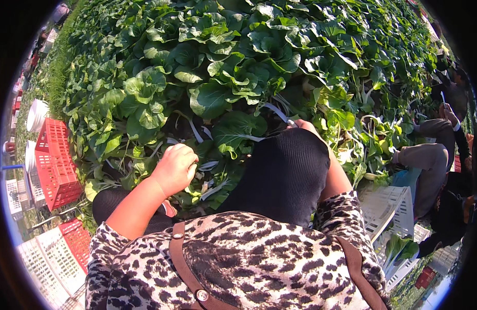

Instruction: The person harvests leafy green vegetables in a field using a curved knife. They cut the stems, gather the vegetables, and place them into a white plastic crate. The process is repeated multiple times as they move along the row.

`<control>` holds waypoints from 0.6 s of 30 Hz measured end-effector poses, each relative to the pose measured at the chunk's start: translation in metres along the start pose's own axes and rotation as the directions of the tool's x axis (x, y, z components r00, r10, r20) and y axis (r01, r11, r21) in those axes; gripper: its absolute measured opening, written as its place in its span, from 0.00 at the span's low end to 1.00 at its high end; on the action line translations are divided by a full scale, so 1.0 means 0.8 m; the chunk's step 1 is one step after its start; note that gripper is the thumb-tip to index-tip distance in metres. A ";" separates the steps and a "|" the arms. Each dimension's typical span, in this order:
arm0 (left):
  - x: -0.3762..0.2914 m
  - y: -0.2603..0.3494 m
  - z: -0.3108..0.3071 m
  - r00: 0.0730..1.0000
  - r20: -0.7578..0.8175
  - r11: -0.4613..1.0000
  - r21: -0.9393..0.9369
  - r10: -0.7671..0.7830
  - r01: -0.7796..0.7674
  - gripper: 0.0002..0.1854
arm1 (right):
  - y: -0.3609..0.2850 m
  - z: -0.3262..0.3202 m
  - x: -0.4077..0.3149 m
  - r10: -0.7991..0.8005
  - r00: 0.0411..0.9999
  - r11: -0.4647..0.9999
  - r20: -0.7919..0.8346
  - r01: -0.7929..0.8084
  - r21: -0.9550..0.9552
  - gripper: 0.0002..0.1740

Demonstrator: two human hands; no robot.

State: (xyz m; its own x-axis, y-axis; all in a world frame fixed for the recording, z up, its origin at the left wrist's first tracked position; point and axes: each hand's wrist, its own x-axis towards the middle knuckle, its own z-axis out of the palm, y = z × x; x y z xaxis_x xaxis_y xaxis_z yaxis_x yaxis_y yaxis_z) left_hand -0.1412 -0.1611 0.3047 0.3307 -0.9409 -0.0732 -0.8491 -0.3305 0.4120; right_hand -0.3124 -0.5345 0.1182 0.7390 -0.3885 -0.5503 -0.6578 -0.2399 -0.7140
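My left hand (175, 168) is over the ground between my knees, its fingers curled in and nothing seen in them. Beneath it lie cut pale stalks (213, 190) and loose leaves. Partly hidden behind my raised knee, my right hand (303, 126) is low among the plants, close to a whitish leaf stalk (276, 111); whether it grips anything cannot be told. A broad green leaf with a white stem (238, 133) lies between the hands. In front of me stand dense leafy greens (238, 73), which look like bok choy.
Red plastic crates (56, 162) and white buckets (37, 115) stand at the left. Pale crates (52, 259) are at lower left. A white crate (391, 209) sits by my right elbow. Close on the right, another person (436, 155) crouches, a thin pale object in one hand.
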 end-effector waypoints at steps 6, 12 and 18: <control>0.194 0.010 0.090 0.892 0.242 0.911 0.064 0.383 -0.408 0.03 | 0.026 -0.025 0.101 0.112 0.956 0.975 -0.271 -0.158 -0.154 0.24; 0.317 -0.021 0.133 0.793 0.519 0.643 0.496 0.319 -0.583 0.15 | 0.005 0.008 0.060 -0.036 0.942 0.992 -0.333 -0.006 -0.123 0.21; 0.339 -0.093 0.131 0.946 0.156 0.616 0.786 -0.283 0.054 0.16 | 0.030 0.021 0.078 -0.075 0.994 0.978 -0.085 0.057 -0.200 0.18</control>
State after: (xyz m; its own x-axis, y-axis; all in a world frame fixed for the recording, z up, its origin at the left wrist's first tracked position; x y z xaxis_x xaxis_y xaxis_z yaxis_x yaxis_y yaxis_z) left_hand -0.0316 -0.3998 0.1594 0.4888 -0.8085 -0.3278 -0.8288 -0.3130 -0.4639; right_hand -0.2799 -0.5498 0.0596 0.7713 -0.4437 -0.4563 -0.6305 -0.4345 -0.6432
